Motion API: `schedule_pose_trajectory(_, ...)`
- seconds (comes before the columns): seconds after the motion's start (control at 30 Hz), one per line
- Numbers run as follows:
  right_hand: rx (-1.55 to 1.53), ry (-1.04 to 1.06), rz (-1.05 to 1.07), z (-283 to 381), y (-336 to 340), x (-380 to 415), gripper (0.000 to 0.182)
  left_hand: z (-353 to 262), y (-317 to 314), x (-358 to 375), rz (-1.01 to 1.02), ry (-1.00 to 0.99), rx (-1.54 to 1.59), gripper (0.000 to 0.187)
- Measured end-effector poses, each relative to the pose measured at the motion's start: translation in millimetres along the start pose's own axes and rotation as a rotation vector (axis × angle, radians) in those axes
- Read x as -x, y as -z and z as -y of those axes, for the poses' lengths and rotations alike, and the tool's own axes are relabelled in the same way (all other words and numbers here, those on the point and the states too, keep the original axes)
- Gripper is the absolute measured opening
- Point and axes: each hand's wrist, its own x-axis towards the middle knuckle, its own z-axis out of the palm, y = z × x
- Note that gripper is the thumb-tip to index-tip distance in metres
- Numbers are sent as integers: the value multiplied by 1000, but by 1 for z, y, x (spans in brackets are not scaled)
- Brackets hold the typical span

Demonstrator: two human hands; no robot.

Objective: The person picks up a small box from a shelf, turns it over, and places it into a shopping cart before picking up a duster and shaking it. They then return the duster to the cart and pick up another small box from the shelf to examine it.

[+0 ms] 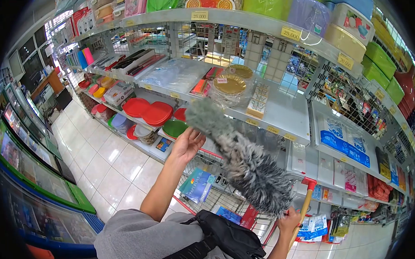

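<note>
Gripping the wooden handle of a long grey fluffy duster [243,158], the right hand [289,220] had its fingers closed round the stick low in the view, just beside the red-capped handle of a wire shopping trolley [307,185]. The left hand [186,145] was raised with fingers spread and loosely curved, palm against the duster's near side below its tip; it touched rather than clasped the fibres. Judged step: dusting or inspecting the brush head along the shelving, mid-stroke. A next move would likely need the right hand's grip to steer the tip clear of the stacked goods.

A black shoulder bag [230,237] hung at the person's front, over a grey sleeve. The duster's tip stood near a stack of wrapped gold round trays [229,86] on the white metal shelf [280,110]. Further left lay red plastic plates [149,111] and a green one. Beyond, a white tiled floor [102,152] ran down the aisle between shelving and glass-fronted cabinets.
</note>
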Motion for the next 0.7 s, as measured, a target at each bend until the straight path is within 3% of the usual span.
schedule_pose_trajectory(0.03,26,23,24,3,2,0,18,1,59,-39,387,51,157,17)
schedule_pose_trajectory(0.13,55,34,48,4,2,1,19,-1,56,-36,448,44,83,21)
schedule_pose_trajectory(0.17,57,23,48,2,0,1,20,-2,36,-22,447,45,83,21)
schedule_pose_trajectory(0.23,87,-1,29,-6,-4,1,19,-4,-19,14,160,12,-72,28)
schedule_pose_trajectory(0.5,213,-14,-18,11,5,-3,12,-1,-17,10,133,56,-20,41)
schedule_pose_trajectory(0.57,52,-60,-47,11,3,-4,12,2,-18,11,121,69,-15,42)
schedule_pose_trajectory(0.7,45,-61,-26,11,7,-4,13,13,-21,17,161,56,-155,39)
